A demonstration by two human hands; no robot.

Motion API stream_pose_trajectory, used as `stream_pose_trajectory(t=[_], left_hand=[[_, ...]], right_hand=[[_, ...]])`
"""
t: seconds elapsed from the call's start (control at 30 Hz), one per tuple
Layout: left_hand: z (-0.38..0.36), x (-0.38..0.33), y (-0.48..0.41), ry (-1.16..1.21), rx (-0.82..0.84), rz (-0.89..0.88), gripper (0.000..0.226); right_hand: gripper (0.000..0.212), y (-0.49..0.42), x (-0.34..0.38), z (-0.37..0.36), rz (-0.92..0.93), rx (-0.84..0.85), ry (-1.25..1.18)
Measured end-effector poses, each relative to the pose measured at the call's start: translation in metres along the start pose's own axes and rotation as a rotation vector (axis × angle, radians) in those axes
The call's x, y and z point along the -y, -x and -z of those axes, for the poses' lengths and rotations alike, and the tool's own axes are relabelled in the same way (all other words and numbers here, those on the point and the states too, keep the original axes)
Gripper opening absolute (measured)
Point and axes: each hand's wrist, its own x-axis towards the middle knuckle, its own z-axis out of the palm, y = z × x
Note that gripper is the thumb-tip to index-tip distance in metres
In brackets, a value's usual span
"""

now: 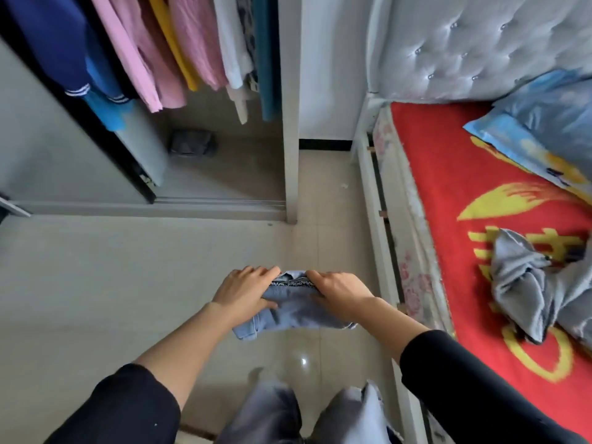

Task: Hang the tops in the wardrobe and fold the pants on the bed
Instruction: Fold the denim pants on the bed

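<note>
I hold a folded pair of light blue jeans (293,310) in the air above the floor, between the wardrobe and the bed. My left hand (245,291) grips the left side of the bundle with its thumb underneath. My right hand (339,291) grips the right side near the waistband. In the open wardrobe (290,123) hang several tops (179,49), pink, yellow, white, blue and teal. A crumpled grey garment (525,283) lies on the red and yellow blanket of the bed (455,187) at the right.
A small folded dark item (192,142) lies on the wardrobe floor. A blue-grey pillow (541,123) rests at the tufted headboard (474,43). The sliding door (48,149) stands at the left. My own legs show at the bottom, over the tiled floor (96,283).
</note>
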Motion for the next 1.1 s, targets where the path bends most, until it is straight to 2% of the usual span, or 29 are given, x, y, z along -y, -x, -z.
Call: stream_pose_trajectory(t=[0.23,0.47,0.73,0.9,1.1], left_hand=[[0.029,0.140,0.009,0.010,-0.076,0.165,0.051],[0.047,0.253,-0.051,-0.040,-0.082,0.198,0.051],[0.070,0.386,-0.168,0.017,0.015,0.196,0.050],[0.086,0.460,-0.235,-0.049,-0.020,0.156,0.050],[0.045,0.540,-0.330,-0.075,-0.055,0.106,0.043]], right_hand=[[0.027,-0.138,0.079,0.046,0.144,0.032,0.053],[0.023,-0.271,0.097,0.070,0.178,0.017,0.077],[0.030,-0.446,0.087,0.093,0.091,0.088,0.036],[0.033,-0.537,0.081,0.111,0.017,0.055,0.011],[0.044,-0.650,0.058,0.077,-0.116,-0.013,-0.036]])
